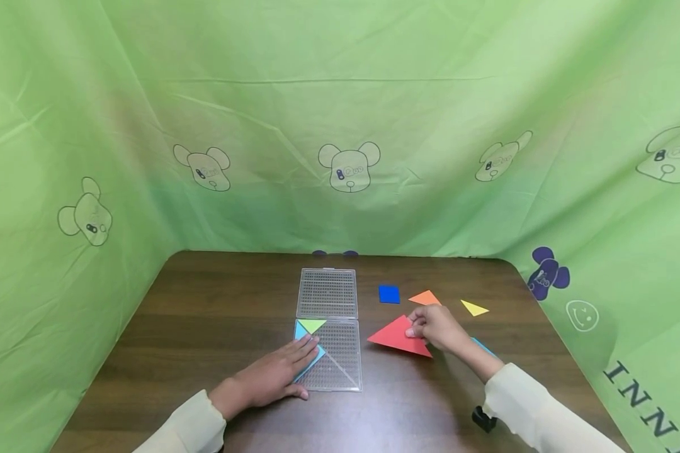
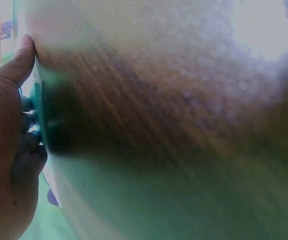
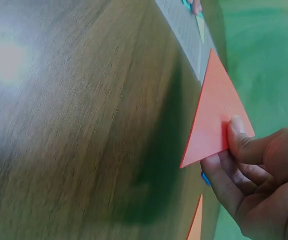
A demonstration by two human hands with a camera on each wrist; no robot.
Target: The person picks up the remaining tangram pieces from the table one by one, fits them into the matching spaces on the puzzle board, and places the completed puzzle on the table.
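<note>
Pinched between the thumb and fingers of my right hand (image 1: 437,327) is a red triangle tile (image 1: 393,336); the right wrist view shows this tile (image 3: 216,112) raised off the table. My left hand (image 1: 274,371) lies with its fingers extended on a light blue tile (image 1: 315,363), in the near half of an opened clear plastic case (image 1: 345,358). That hand covers part of the light blue tile. A small lime green triangle (image 1: 312,325) sits beside it, at the top left of the same half. In the left wrist view, the left hand (image 2: 8,135) shows at the edge.
On the wooden table (image 1: 215,314), a blue square (image 1: 389,294), an orange triangle (image 1: 425,297) and a yellow triangle (image 1: 474,307) lie beyond the right hand. Another light blue piece (image 1: 483,346) is partly behind the right forearm. Green cloth (image 1: 340,94) surrounds the table's back and sides.
</note>
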